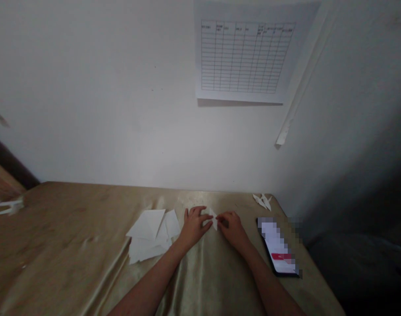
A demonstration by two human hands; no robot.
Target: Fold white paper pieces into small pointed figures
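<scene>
Between my two hands a small folded piece of white paper (213,218) stands near the back of the table, narrow and pointed. My left hand (196,222) pinches its left side with thumb and forefinger, the other fingers curled loosely above. At its right edge the fingertips of my right hand (231,224) close on the paper. Just left of my left hand lies a loose pile of white paper sheets (148,237), some overlapping at angles. The finer folds of the held paper are too small to make out.
A phone (277,248) with a lit screen lies right of my right arm. Small folded white papers (263,202) rest at the back right corner. The table (72,245) has a shiny, creased gold-brown cover. A printed chart (243,57) hangs on the wall behind.
</scene>
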